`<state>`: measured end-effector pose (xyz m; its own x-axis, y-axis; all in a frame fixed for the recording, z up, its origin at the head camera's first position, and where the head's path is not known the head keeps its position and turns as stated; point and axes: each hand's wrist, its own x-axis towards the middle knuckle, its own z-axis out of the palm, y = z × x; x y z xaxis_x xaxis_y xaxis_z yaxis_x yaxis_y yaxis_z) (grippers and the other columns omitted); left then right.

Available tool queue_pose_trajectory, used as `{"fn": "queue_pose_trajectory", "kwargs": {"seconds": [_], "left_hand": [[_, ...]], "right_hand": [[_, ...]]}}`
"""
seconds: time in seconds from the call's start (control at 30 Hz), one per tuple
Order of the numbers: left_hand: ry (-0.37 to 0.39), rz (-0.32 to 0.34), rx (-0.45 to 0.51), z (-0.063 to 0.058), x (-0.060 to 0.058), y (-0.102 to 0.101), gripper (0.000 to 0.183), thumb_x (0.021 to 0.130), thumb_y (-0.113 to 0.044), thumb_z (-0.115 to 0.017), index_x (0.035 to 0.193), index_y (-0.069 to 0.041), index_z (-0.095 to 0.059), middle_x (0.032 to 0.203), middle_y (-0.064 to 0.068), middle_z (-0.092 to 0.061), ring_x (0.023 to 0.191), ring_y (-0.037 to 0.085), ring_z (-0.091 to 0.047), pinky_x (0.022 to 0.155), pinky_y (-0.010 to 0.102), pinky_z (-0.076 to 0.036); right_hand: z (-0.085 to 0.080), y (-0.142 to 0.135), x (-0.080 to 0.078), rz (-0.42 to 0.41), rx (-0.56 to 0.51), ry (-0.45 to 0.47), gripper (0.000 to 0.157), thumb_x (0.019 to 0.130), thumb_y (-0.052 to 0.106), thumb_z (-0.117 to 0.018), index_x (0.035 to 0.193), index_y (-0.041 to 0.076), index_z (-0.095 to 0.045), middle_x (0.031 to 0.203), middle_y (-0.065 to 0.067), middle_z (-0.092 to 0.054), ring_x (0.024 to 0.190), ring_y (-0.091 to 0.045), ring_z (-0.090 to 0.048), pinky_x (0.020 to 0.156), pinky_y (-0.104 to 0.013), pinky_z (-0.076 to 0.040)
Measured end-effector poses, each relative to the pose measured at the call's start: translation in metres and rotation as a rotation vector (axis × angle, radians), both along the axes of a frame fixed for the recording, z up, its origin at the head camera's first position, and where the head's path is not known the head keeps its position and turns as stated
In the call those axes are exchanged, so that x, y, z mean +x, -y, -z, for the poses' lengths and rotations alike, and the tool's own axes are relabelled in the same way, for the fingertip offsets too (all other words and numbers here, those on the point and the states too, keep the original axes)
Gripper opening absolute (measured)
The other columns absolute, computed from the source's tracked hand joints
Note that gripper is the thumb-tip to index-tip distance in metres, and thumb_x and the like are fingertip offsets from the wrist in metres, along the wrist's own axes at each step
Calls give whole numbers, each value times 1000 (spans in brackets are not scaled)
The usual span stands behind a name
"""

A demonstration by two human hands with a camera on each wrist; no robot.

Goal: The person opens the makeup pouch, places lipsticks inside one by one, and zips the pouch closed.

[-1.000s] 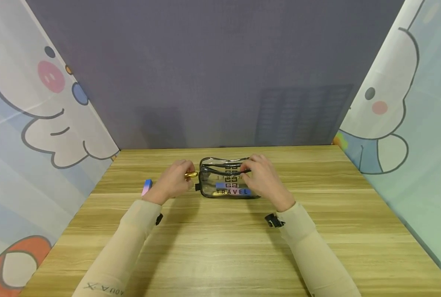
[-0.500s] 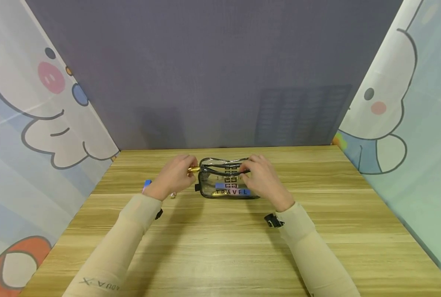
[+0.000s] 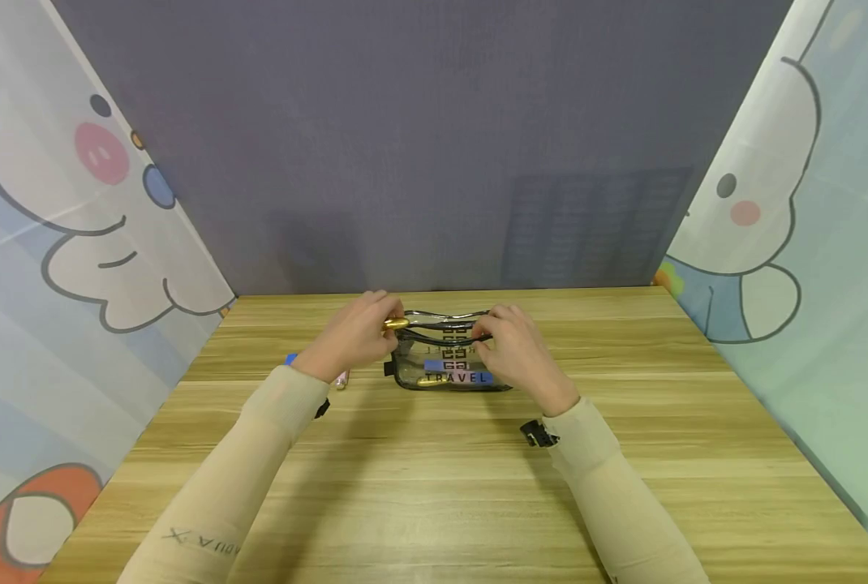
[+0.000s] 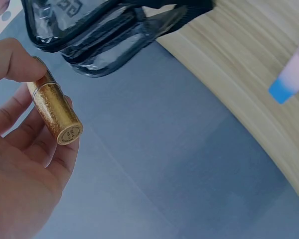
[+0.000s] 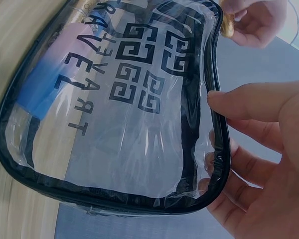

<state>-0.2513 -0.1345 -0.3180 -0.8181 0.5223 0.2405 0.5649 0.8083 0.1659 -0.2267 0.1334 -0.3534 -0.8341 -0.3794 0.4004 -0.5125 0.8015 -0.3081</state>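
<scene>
- Two hands are being seen: one left hand (image 3: 361,334), one right hand (image 3: 517,354).
- One clear pouch (image 3: 444,357) is being held.
- One gold tube (image 4: 57,110) is being gripped, and at least one gold piece (image 5: 81,11) is being enclosed by the pouch.
- At least one blue-and-pink piece (image 5: 41,89) is being enclosed too; the exact number is being obscured.
- At least one pink-and-blue tube (image 4: 290,79) is being supported by one table (image 3: 419,503).
- Two sleeves (image 3: 609,470) are being worn.
- Two black wrist pieces (image 3: 539,434) are being worn.
</scene>
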Motion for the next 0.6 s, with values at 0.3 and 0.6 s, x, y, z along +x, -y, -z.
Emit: {"fn": "queue_pose_trajectory", "kwargs": {"seconds": [0.3,0.6], "left_hand": [[45,21,-4,-10,-1,-15,29,84,-2,-67,112,-8,-64,104,4,-63,94,24,-56,82,40,-49],[69,54,-8,-11,-7,-31,22,89,-5,-68,110,-11,-63,104,2,-61,95,22,-56,81,39,-49]], "right_hand": [[-1,3,1,-5,2,-2,10,90,10,-75,100,11,-75,98,-3,-64,91,-23,-53,86,-42,-46],[-1,2,1,4,1,-3,9,89,10,-76,98,10,-75,96,-3,-64,90,-23,-53,86,-42,-46]]}}
